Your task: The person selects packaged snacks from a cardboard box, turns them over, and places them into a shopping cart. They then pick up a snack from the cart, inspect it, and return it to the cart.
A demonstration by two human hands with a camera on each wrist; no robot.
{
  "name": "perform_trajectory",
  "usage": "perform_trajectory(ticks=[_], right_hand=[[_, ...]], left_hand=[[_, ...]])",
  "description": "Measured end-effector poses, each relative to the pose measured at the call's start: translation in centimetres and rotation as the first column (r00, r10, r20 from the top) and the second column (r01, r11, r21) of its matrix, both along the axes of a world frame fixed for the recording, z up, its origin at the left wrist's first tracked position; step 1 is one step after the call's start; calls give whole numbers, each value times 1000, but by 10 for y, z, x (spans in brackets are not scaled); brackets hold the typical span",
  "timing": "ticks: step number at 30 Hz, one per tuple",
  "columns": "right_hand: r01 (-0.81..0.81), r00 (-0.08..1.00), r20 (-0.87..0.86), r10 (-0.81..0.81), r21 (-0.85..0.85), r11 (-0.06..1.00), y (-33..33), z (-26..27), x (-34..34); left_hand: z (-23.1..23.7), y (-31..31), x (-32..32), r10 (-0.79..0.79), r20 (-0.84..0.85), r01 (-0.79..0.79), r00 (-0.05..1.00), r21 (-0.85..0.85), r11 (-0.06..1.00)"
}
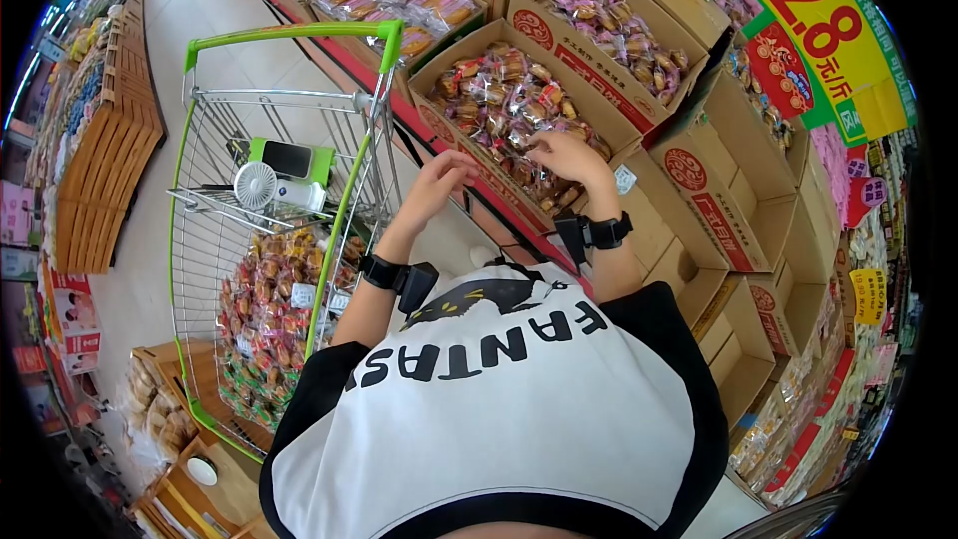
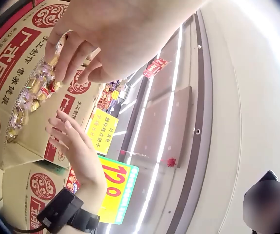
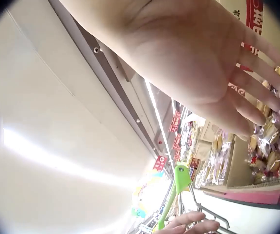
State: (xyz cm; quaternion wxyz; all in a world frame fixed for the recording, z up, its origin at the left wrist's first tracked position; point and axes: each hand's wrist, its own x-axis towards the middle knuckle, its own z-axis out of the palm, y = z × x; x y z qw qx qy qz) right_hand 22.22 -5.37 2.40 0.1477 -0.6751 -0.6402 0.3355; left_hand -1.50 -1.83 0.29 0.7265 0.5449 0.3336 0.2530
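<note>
My right hand [image 1: 577, 162] reaches over a cardboard box [image 1: 617, 112] of small wrapped mooncakes [image 1: 504, 90]. In the right wrist view its fingers extend loosely, fingertips close over the clear wrappers [image 3: 274, 151], and the palm holds nothing. Near the box's front corner hovers my left hand [image 1: 439, 185], fingers slightly bent with nothing between them. The left wrist view shows that hand [image 2: 115, 41] large at the top, fingers pointing down, with the right hand [image 2: 76, 146] spread loosely beyond it. Both wrists wear black camera straps [image 1: 607, 232].
To the left stands a green-framed shopping cart [image 1: 344, 210] with a small white fan [image 1: 255, 184], a phone [image 1: 286, 159] and several bagged snacks [image 1: 264, 299]. More boxes [image 1: 733, 180] line the right. A price sign [image 1: 823, 20] hangs at upper right. A wooden display [image 1: 110, 140] stands far left.
</note>
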Motion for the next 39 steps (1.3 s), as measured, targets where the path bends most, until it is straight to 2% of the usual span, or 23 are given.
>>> perform_trajectory(ticks=[3, 6, 8, 10, 11, 12, 14, 17, 19, 20, 22, 23, 25, 27, 29, 31, 32, 34, 35, 37, 39], right_hand=[[20, 1000, 22, -20, 12, 1000, 2, -5, 20], [11, 998, 63, -11, 12, 1000, 5, -16, 37], [44, 998, 42, -42, -37, 998, 9, -26, 44], [30, 996, -83, -31, -7, 1000, 13, -55, 54], [-32, 997, -66, 32, -3, 999, 15, -70, 59], [-25, 997, -69, 25, -4, 1000, 13, -67, 58], [38, 995, -85, -55, -190, 981, 5, -64, 51], [38, 996, -72, -53, -196, 980, -3, -86, 51], [4, 1000, -24, -11, -265, 964, -5, -90, 47], [6, 999, -30, -14, -268, 963, -6, -93, 45], [-39, 989, 122, 81, -317, 948, -5, -103, 42], [-18, 987, 143, 72, -350, 937, -5, -108, 40], [-39, 989, 124, 83, -324, 945, -5, -123, 40], [-60, 990, 103, 94, -298, 953, -7, -127, 40], [12, 1000, -5, -14, -241, 970, -8, -122, 37], [21, 997, -64, -37, -239, 971, -6, -125, 33], [26, 991, -119, -55, -234, 972, -5, -127, 31], [50, 991, -109, -76, -223, 973, -1, -127, 27], [69, 991, -96, -91, -212, 975, 0, -127, 25], [112, 986, -106, -131, -169, 979, 1, -135, 24], [153, 979, -116, -168, -125, 980, 3, -138, 23]], left_hand=[[-4, 9, 10, -39, -12, 40, 999, 82, 996], [-1, 14, 24, -54, -51, 58, 997, 81, 995], [-1, 17, 35, -75, -30, 78, 997, 98, 992], [-5, 21, 47, -103, -12, 103, 995, 110, 989], [-9, 24, 53, -129, -38, 133, 991, 123, 983], [-11, 25, 59, -155, -65, 162, 986, 134, 978], [-15, 28, 69, -164, -77, 173, 983, 136, 975], [-43, 37, 83, -232, -148, 256, 961, 174, 951], [-50, 40, 90, -291, -308, 374, 906, 261, 890], [-53, 40, 93, -295, -313, 379, 903, 255, 890], [-45, 39, 101, -362, -483, 525, 797, 259, 811], [-46, 38, 104, -365, -486, 528, 794, 257, 809], [-52, 36, 109, -326, -489, 535, 809, 383, 753], [-59, 38, 114, -329, -498, 547, 802, 391, 740], [-66, 42, 117, -334, -507, 560, 795, 399, 726], [-67, 46, 118, -263, -596, 598, 759, 477, 645], [-71, 51, 118, -267, -598, 602, 756, 474, 642], [-80, 59, 119, -265, -724, 719, 637, 434, 543], [-86, 61, 119, -267, -726, 722, 634, 432, 541], [-86, 62, 120, -265, -865, 846, 426, 277, 455], [-83, 57, 122, -215, -897, 864, 387, 271, 425]])
